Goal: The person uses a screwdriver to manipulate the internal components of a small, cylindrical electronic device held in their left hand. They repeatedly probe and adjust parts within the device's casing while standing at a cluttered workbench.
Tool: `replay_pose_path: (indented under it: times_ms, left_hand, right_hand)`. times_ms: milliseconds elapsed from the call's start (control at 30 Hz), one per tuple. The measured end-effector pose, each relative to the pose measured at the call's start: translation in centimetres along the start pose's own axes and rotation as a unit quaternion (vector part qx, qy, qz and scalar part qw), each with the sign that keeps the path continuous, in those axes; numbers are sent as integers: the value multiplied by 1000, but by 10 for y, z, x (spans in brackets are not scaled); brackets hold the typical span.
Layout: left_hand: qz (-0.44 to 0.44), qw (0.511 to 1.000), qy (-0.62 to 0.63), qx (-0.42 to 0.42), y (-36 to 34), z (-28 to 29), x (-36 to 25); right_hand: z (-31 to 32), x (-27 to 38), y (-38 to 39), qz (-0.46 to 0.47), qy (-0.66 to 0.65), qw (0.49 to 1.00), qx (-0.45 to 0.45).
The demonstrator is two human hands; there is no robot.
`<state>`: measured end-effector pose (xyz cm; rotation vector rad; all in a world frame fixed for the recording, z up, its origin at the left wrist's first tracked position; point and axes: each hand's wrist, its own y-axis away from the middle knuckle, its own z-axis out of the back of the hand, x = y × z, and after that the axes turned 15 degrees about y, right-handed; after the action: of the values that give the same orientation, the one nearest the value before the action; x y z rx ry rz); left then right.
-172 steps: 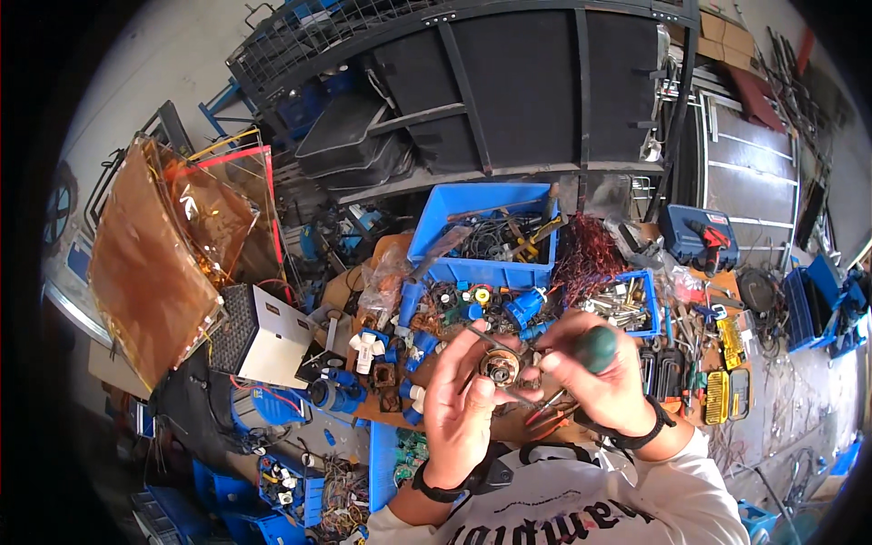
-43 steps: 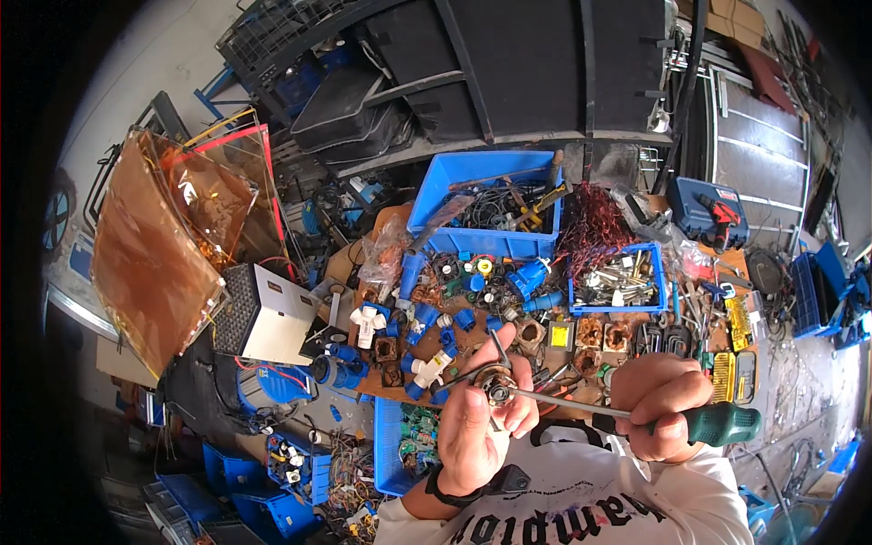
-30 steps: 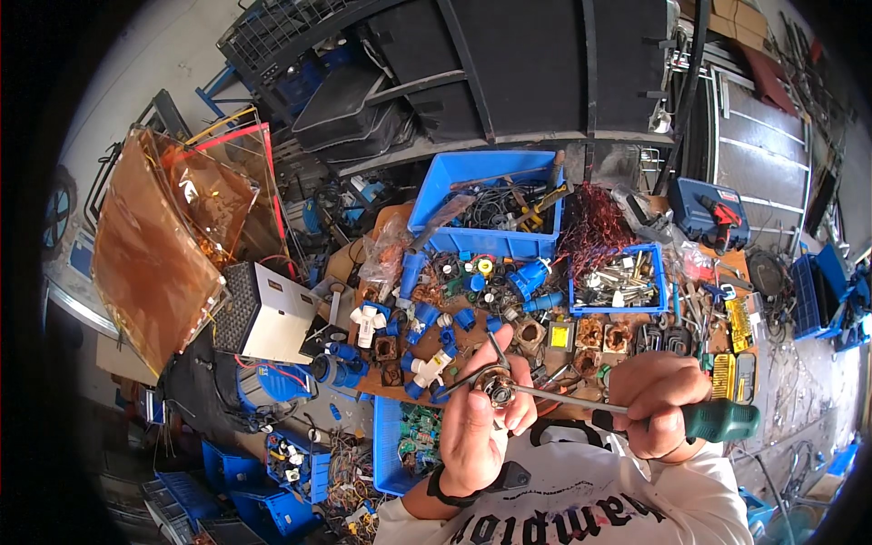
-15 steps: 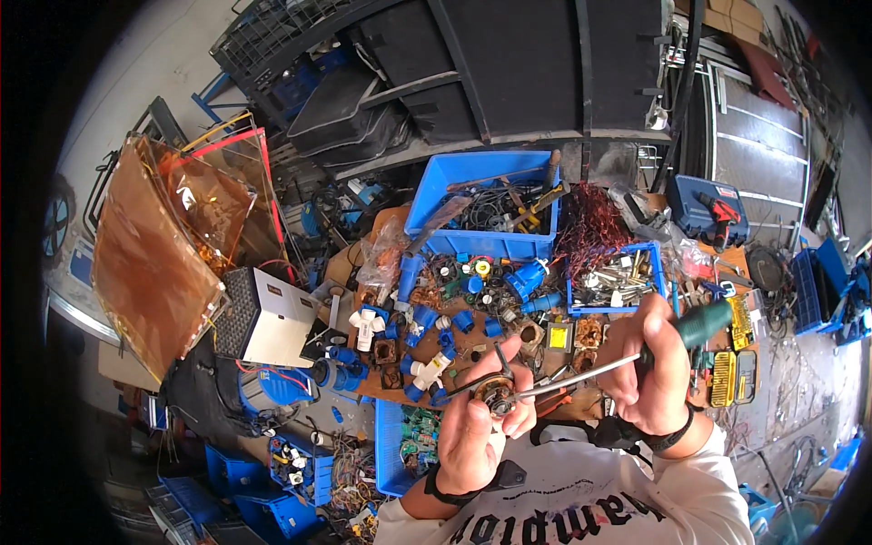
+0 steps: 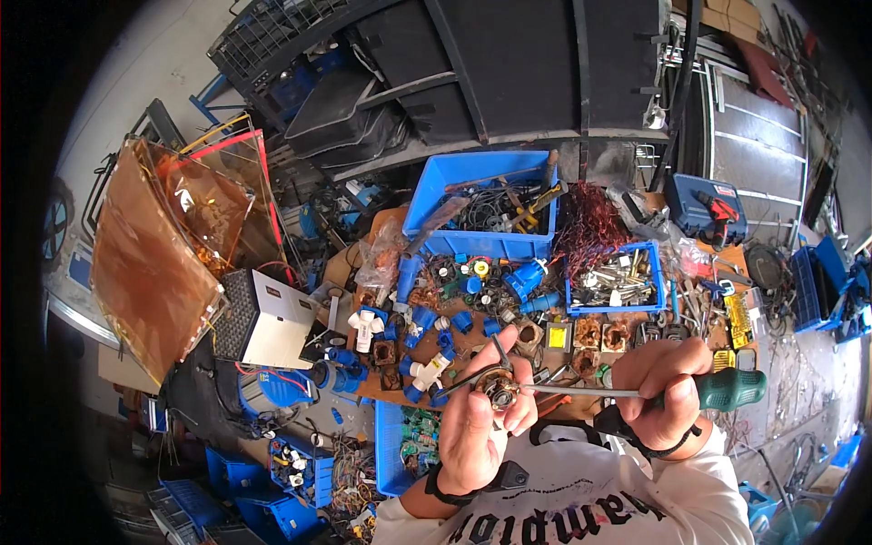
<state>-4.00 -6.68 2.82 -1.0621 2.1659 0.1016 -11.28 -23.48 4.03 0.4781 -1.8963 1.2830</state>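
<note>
Coil part (image 5: 497, 391) pinched in left hand (image 5: 481, 427) fingertips, right hand (image 5: 661, 392) fisted on green-handled screwdriver (image 5: 636, 391) just beside; small, rigid, probably light, windings fragile; grip by rim.

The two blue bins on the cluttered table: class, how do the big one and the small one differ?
The large blue bin sits farther from the person, left of the small blue bin. The large blue bin is solid-walled and holds dark cables and long tools; the small blue bin has slotted walls and holds small silvery metal parts. Both are open-topped, rectangular and blue, with tangled copper wire between them.
</note>
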Motion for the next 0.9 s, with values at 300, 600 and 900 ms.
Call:
replay_pose_path:
  times_ms: [300,600,900]
  left_hand:
    - [7,1000,-15,-6,5,-2,-2]
    - [-7,999,-45,-21,9,-1,-3]
    - [-16,997,-78,-15,9,2,-4]
  right_hand:
    - [-5,3,4,34,31,999,6]
    - [-1,2,-1,165,109,977,76]
    - [-6,1,8,-60,-28,998,2]
